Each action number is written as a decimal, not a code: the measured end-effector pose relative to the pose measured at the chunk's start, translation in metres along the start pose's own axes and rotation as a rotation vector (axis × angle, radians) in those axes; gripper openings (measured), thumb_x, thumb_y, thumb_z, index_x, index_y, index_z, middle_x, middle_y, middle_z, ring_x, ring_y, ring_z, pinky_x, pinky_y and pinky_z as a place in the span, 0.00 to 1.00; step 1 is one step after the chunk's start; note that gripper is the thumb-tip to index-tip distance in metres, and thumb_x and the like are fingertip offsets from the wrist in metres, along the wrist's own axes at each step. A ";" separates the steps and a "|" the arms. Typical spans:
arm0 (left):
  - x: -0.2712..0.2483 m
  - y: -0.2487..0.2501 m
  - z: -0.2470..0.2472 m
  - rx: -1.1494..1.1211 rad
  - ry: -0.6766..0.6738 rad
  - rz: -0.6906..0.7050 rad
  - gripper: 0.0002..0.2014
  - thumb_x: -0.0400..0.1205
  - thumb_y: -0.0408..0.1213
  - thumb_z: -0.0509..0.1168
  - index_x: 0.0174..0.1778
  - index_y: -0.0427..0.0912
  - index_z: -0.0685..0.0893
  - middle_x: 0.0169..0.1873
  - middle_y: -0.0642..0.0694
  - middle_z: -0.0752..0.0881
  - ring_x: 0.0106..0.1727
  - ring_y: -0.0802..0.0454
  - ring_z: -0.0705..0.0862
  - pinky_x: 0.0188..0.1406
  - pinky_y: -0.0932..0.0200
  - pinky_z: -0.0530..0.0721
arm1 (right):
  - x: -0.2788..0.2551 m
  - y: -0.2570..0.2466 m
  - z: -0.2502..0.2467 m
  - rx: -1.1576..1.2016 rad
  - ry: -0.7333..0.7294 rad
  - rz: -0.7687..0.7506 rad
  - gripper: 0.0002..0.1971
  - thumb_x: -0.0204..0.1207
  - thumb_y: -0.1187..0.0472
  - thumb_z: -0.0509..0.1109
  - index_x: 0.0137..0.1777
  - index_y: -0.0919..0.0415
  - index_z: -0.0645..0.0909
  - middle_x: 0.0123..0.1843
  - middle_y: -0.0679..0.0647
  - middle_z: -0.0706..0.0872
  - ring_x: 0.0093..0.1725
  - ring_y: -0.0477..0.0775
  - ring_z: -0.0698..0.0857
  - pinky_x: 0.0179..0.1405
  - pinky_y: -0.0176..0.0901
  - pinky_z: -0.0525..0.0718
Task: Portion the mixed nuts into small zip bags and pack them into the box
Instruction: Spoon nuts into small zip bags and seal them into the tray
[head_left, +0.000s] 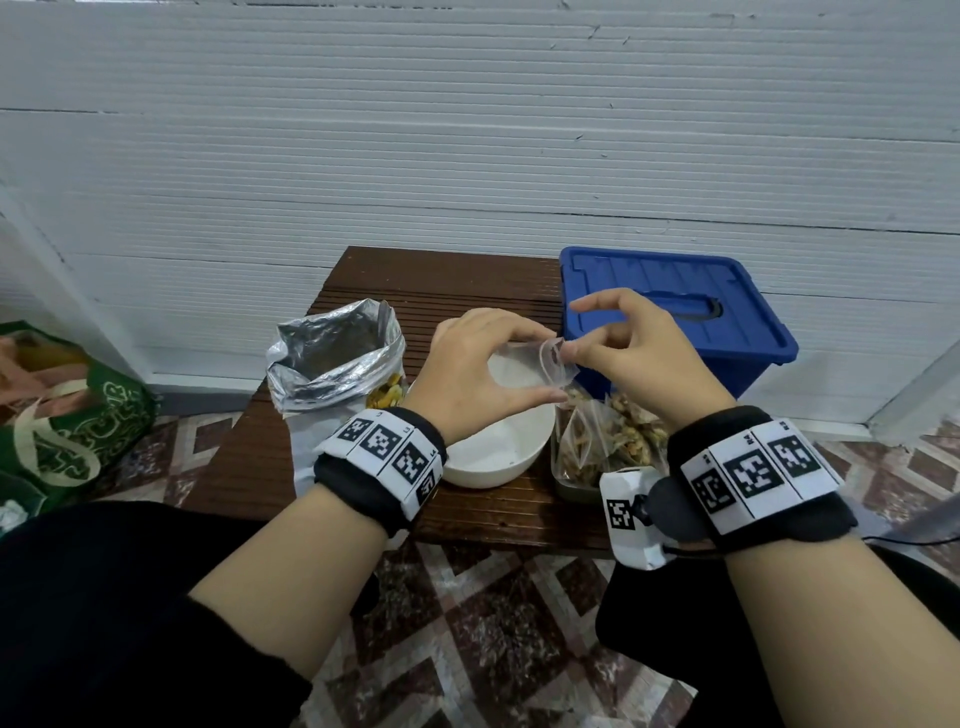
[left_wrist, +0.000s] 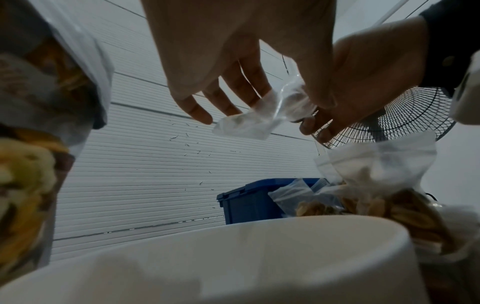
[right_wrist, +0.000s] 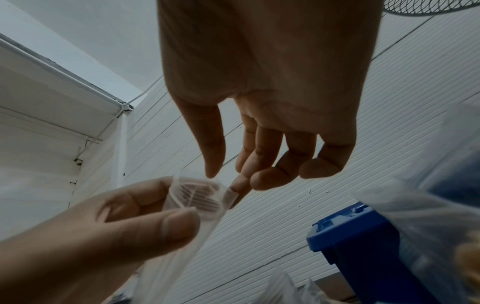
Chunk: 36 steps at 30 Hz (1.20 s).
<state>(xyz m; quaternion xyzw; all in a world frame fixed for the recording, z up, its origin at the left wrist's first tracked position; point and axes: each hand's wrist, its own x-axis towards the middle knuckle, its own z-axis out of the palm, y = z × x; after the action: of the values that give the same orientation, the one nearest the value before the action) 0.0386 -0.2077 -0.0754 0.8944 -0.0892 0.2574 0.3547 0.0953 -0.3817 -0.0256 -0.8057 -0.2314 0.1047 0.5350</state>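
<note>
Both hands hold a small clear zip bag (head_left: 555, 364) above the white bowl (head_left: 498, 457). My left hand (head_left: 483, 364) pinches one side of its mouth between thumb and fingers; my right hand (head_left: 613, 348) pinches the other side. In the right wrist view the zip bag (right_wrist: 200, 197) has its mouth pulled open and looks empty. The left wrist view shows the bag (left_wrist: 262, 115) hanging between the two hands. An open foil pouch (head_left: 337, 358) with mixed nuts stands at the left. The blue box (head_left: 670, 312) stands at the back right, lid on.
Filled zip bags of nuts (head_left: 608, 436) sit in a container right of the bowl. The small wooden table (head_left: 447, 280) stands against a white wall. A green bag (head_left: 67, 415) lies on the floor at the left. A fan (left_wrist: 405, 115) stands behind the right hand.
</note>
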 end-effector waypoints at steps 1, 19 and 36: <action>0.000 0.001 -0.001 -0.009 0.012 -0.004 0.21 0.66 0.61 0.76 0.52 0.61 0.84 0.49 0.64 0.86 0.58 0.63 0.80 0.61 0.40 0.77 | 0.000 0.001 0.000 -0.005 -0.006 -0.004 0.18 0.75 0.64 0.74 0.62 0.53 0.76 0.42 0.60 0.91 0.45 0.55 0.88 0.34 0.22 0.81; -0.004 0.012 -0.015 -0.091 0.014 -0.051 0.17 0.67 0.47 0.81 0.49 0.50 0.88 0.45 0.58 0.89 0.52 0.65 0.84 0.52 0.77 0.76 | 0.002 0.005 0.005 -0.172 0.103 -0.141 0.14 0.74 0.60 0.75 0.59 0.51 0.80 0.36 0.51 0.89 0.35 0.39 0.84 0.37 0.21 0.78; 0.019 0.020 -0.124 -0.012 0.270 -0.248 0.21 0.66 0.52 0.80 0.51 0.48 0.89 0.46 0.57 0.89 0.47 0.70 0.84 0.47 0.78 0.77 | 0.020 -0.038 0.041 -0.140 0.105 -0.237 0.04 0.77 0.55 0.71 0.50 0.49 0.83 0.41 0.52 0.89 0.44 0.46 0.85 0.39 0.29 0.75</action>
<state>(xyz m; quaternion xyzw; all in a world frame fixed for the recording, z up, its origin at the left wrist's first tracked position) -0.0017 -0.1373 0.0226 0.8537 0.0688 0.3290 0.3977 0.0856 -0.3263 -0.0063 -0.8125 -0.3032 -0.0177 0.4976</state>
